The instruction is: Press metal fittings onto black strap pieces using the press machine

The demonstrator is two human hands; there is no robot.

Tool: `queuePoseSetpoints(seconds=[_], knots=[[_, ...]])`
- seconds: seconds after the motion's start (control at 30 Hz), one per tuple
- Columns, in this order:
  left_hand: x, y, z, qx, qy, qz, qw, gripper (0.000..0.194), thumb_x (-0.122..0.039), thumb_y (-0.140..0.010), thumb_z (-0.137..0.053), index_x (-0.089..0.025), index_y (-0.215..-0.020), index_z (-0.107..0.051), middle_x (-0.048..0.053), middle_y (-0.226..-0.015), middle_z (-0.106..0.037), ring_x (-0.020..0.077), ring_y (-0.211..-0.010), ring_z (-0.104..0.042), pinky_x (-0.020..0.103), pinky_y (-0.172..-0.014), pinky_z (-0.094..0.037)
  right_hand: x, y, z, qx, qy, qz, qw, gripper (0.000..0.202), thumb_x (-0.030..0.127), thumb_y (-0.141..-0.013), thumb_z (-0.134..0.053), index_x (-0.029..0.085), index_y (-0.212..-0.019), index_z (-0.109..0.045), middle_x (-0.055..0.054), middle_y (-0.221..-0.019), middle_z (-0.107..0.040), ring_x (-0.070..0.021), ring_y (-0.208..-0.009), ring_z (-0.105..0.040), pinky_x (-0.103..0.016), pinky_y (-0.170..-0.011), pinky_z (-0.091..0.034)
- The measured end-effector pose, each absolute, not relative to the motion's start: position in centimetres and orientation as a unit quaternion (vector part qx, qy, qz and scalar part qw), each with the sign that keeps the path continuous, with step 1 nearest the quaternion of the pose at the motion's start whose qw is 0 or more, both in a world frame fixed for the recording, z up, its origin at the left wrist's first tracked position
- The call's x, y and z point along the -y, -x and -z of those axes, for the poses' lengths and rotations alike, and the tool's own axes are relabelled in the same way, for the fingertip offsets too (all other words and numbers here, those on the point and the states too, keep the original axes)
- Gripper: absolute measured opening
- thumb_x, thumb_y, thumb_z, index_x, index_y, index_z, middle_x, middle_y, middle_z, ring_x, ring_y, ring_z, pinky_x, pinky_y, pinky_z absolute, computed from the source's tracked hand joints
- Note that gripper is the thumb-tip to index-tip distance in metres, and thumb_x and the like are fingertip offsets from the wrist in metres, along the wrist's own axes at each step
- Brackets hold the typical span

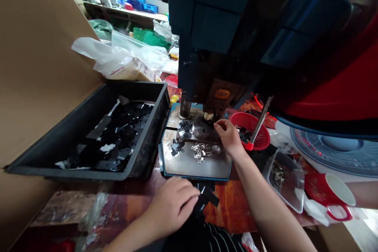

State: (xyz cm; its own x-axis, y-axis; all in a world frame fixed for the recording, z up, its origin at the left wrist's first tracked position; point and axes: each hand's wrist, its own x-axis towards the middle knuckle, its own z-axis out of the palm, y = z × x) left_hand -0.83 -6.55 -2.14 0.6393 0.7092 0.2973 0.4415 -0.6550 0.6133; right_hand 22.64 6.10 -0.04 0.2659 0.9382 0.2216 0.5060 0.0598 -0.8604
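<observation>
My right hand (228, 134) reaches to the round die (203, 126) under the blue press (212, 15); its thumb and forefinger are pinched at the die's right side, and any part between them is too small to name. My left hand (176, 201) rests at the table's front edge, fingers curled, beside several dark flat pieces (210, 196); what lies under it is hidden. On the metal press plate (189, 165) sit a pile of small shiny metal parts (201, 152) and several dark plates with holes (176, 147).
A black bin (147, 141) of dark pieces stands left. At the right are a red basket (262, 138), its metal rod (261, 120), a clear tray (295, 189) and a red mug (325, 191). Cardboard (38, 55) walls the far left.
</observation>
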Motion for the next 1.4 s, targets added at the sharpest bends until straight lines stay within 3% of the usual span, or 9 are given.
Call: queuePoseSetpoints(seconds=[0.17, 0.27, 0.4, 0.5, 0.63, 0.83, 0.97, 1.1, 1.4], knots=[[8.4, -0.1, 4.2, -0.336, -0.905, -0.098, 0.24, 0.042, -0.02, -0.08, -0.057, -0.022, -0.122, -0.053, 0.009, -0.111, -0.06, 0.0274, -0.098, -0.055, 0.045, -0.083, -0.047, -3.9, -26.7, 0.1, 0.48, 0.674, -0.208, 0.522, 0.042, 0.056, -0.075, -0.055, 0.015, -0.084, -0.06, -0.002, -0.068, -0.062, -0.0155, -0.058, -0.054, -0.027, -0.055, -0.04], [8.1, -0.6, 4.4, -0.374, -0.895, -0.058, 0.237, 0.038, -0.023, -0.082, -0.056, -0.023, -0.121, -0.054, 0.009, -0.107, -0.059, 0.0279, -0.096, -0.055, 0.046, -0.081, -0.048, -1.4, -28.7, -0.4, 0.45, 0.719, -0.131, 0.514, 0.04, 0.053, -0.075, -0.058, 0.015, -0.087, -0.061, -0.004, -0.072, -0.064, -0.0182, -0.064, -0.056, -0.029, -0.059, -0.041], [7.7, -0.7, 4.2, -0.377, -0.894, -0.05, 0.238, 0.02, -0.026, -0.086, -0.054, -0.024, -0.105, -0.06, 0.006, -0.102, -0.058, 0.0267, -0.093, -0.054, 0.045, -0.079, -0.047, 2.2, -26.6, 0.0, 0.524, 0.725, -0.096, 0.436, 0.024, 0.041, -0.081, -0.057, 0.018, -0.086, -0.064, -0.005, -0.079, -0.068, -0.0206, -0.071, -0.06, -0.031, -0.065, -0.044], [7.7, -0.4, 4.4, -0.379, -0.889, -0.063, 0.247, 0.016, -0.026, -0.085, -0.057, -0.022, -0.099, -0.06, 0.006, -0.104, -0.059, 0.0261, -0.093, -0.055, 0.044, -0.079, -0.047, 3.7, -22.8, 0.6, 0.72, 0.599, -0.152, 0.315, 0.014, 0.031, -0.087, -0.054, 0.022, -0.087, -0.066, -0.004, -0.087, -0.068, -0.0205, -0.084, -0.059, -0.032, -0.077, -0.045], [7.6, 0.1, 4.9, -0.371, -0.888, -0.079, 0.26, 0.012, -0.022, -0.084, -0.057, -0.021, -0.095, -0.061, 0.005, -0.095, -0.063, 0.0249, -0.09, -0.058, 0.04, -0.077, -0.048, 4.0, -19.8, 1.1, 0.784, 0.569, -0.112, 0.221, 0.012, 0.026, -0.089, -0.054, 0.023, -0.09, -0.065, -0.004, -0.09, -0.065, -0.0218, -0.089, -0.055, -0.035, -0.082, -0.043], [6.5, 0.9, 3.1, -0.406, -0.823, -0.205, 0.339, 0.013, -0.022, -0.088, -0.052, -0.022, -0.092, -0.065, 0.002, -0.086, -0.066, 0.0184, -0.082, -0.062, 0.032, -0.075, -0.049, 4.1, -20.2, 0.9, 0.79, 0.576, -0.103, 0.184, 0.012, 0.024, -0.09, -0.051, 0.02, -0.085, -0.061, -0.005, -0.086, -0.062, -0.0219, -0.084, -0.053, -0.036, -0.078, -0.042], [3.8, 0.9, 0.5, -0.472, -0.713, -0.346, 0.387, 0.02, -0.03, -0.088, -0.051, -0.024, -0.099, -0.067, 0.003, -0.094, -0.067, 0.0178, -0.088, -0.062, 0.032, -0.082, -0.049, 2.1, -20.6, -0.5, 0.771, 0.577, -0.091, 0.252, 0.011, 0.021, -0.09, -0.051, 0.019, -0.083, -0.059, -0.004, -0.086, -0.062, -0.021, -0.084, -0.054, -0.035, -0.079, -0.041], [0.8, -0.4, -0.3, -0.512, -0.541, -0.428, 0.511, 0.031, -0.036, -0.084, -0.056, -0.019, -0.108, -0.066, 0.005, -0.094, -0.067, 0.0166, -0.075, -0.064, 0.032, -0.072, -0.054, -2.5, -20.7, -2.0, 0.746, 0.581, -0.029, 0.325, 0.011, 0.021, -0.089, -0.052, 0.019, -0.082, -0.06, -0.005, -0.086, -0.063, -0.021, -0.084, -0.054, -0.034, -0.079, -0.04], [-0.9, -1.5, 0.3, -0.494, -0.337, -0.501, 0.626, 0.028, -0.025, -0.073, -0.068, -0.015, -0.098, -0.07, 0.003, -0.08, -0.069, 0.0106, -0.066, -0.065, 0.022, -0.066, -0.055, -4.7, -20.8, -1.9, 0.778, 0.544, 0.032, 0.313, 0.023, 0.029, -0.091, -0.048, 0.025, -0.102, -0.067, -0.006, -0.104, -0.063, -0.0234, -0.101, -0.052, -0.042, -0.091, -0.04]])
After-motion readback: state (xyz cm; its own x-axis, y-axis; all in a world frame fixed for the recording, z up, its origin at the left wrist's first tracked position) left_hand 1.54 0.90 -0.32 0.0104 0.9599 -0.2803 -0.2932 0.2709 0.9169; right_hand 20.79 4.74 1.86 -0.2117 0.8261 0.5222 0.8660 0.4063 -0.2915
